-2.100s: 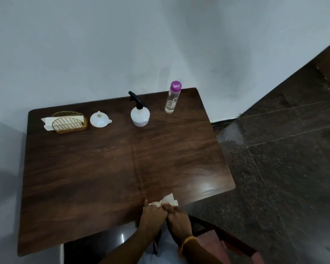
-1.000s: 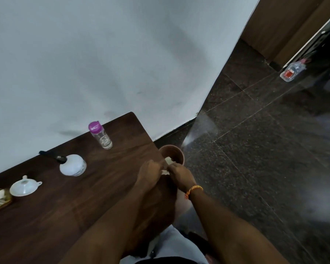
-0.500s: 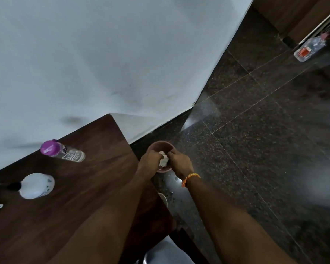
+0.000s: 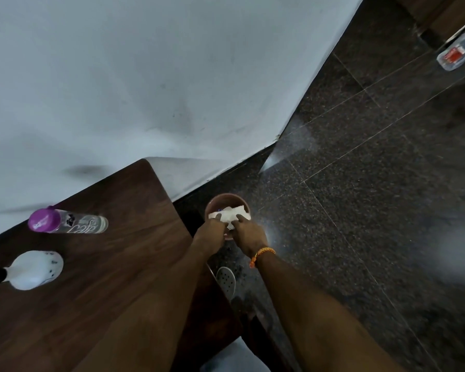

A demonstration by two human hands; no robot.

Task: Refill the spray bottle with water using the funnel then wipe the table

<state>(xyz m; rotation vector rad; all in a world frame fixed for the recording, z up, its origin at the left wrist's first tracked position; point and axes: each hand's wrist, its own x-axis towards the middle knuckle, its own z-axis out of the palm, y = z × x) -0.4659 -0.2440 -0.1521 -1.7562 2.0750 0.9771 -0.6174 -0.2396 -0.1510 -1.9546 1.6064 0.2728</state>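
Table (image 4: 97, 277) dark wood; white wall (image 4: 145, 76); speckled floor (image 4: 360, 183).

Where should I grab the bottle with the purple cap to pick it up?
Grab the clear bottle around its round middle, below the purple cap. It seems to stand upright on the table, with bare wood on the near side, so come from the front edge. Its body looks slim and straight, so fingers probably wrap it easily. The spray bottle stands apart to its left.

Dark wooden table (image 4: 113, 277) carries spray bottle (image 4: 35, 269) and water bottle (image 4: 67, 220).
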